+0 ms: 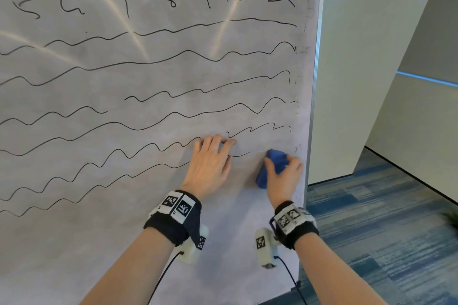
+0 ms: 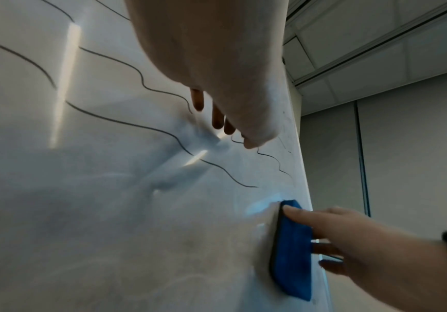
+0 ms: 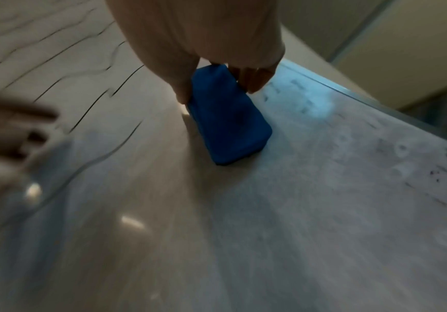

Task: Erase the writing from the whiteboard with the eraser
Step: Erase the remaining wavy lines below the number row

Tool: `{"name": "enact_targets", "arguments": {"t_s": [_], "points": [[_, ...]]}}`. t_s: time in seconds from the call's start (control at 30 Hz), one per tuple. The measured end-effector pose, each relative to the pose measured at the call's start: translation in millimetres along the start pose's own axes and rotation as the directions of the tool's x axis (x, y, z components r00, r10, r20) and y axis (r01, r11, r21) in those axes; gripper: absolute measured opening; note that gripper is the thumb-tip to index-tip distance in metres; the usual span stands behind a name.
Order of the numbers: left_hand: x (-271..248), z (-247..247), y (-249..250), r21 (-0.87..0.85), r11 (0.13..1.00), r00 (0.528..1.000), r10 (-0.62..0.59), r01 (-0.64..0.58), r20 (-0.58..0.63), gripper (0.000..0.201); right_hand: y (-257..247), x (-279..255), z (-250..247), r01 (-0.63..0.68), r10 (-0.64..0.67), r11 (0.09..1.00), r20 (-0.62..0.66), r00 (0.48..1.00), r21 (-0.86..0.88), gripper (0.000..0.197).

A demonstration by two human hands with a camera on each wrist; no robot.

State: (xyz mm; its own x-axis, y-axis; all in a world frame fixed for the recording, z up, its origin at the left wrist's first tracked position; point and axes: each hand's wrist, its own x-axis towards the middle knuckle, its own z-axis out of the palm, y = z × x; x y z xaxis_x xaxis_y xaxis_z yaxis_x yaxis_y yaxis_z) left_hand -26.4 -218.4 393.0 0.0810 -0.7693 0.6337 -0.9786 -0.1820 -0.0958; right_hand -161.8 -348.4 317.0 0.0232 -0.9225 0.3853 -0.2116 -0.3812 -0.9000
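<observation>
1. Wiping a board point(image 1: 158, 82) that fills most of the head view; its right edge meets a pale wall point(image 1: 371, 57), with blue carpet point(image 1: 371, 230) below.
2. Writing point(image 1: 173, 59): many wavy lines run across the board, plus a row of digits near the top. Nearly all of it is intact.
3. Cleared patch: only the low right corner looks wiped, with grey smudges and a few ink flecks along the edge. The lowest lines stop short beside my hands, one stub left between them.
4. Progress, my call: early, with a small fraction done and everything above and to the left remaining.
5. Left hand point(image 1: 210, 166): fingers spread and flat on the board, holding nothing, bracing on the ends of two lines.
6. Right hand point(image 1: 282, 176): thumb on one side, fingers on the other, gripping the eraser point(image 1: 275, 158).
7. Eraser: blue, face pressed to the board near its right edge, low down, just right of my left hand.
</observation>
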Motion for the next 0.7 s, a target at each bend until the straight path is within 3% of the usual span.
{"name": "enact_targets", "arguments": {"t_s": [0.03,0.1,0.3,0.37,0.43,0.5,0.6,0.7], "points": [[-3,0,-5,0.006,1.0,1.0,-0.007,0.007,-0.007,0.04,-1,7,-2,-0.048,0.048,0.999,-0.046,0.998,0.011,0.053],[-7,1,-10,0.012,1.0,1.0,-0.016,0.016,-0.012,0.039,-13,6,5,-0.028,0.028,1.0,-0.085,0.996,0.0,0.053],[-1,0,3,0.002,1.0,1.0,0.005,-0.005,0.007,0.039,-25,-32,26,0.219,-0.217,0.976,0.108,0.97,-0.004,0.049],[-3,-1,3,0.003,1.0,1.0,0.009,-0.009,-0.002,0.039,-7,-21,15,0.158,-0.152,0.986,0.112,0.982,-0.05,0.05],[-8,0,-2,0.003,1.0,1.0,0.003,-0.003,-0.005,0.039,3,-3,3,0.022,-0.021,0.999,0.013,1.0,-0.049,0.052],[-13,0,-7,0.007,1.0,1.0,-0.012,0.012,0.005,0.04,-5,5,1,-0.025,0.022,0.998,-0.043,0.999,-0.056,0.053],[-17,0,-8,0.004,0.999,0.999,-0.035,0.035,0.027,0.039,-39,-12,20,0.12,-0.119,0.993,0.012,0.993,-0.016,0.05],[-14,-2,-6,-0.009,0.999,0.999,-0.041,0.042,0.034,0.037,-45,-46,35,0.343,-0.332,0.937,0.134,0.934,-0.068,0.048]]}}
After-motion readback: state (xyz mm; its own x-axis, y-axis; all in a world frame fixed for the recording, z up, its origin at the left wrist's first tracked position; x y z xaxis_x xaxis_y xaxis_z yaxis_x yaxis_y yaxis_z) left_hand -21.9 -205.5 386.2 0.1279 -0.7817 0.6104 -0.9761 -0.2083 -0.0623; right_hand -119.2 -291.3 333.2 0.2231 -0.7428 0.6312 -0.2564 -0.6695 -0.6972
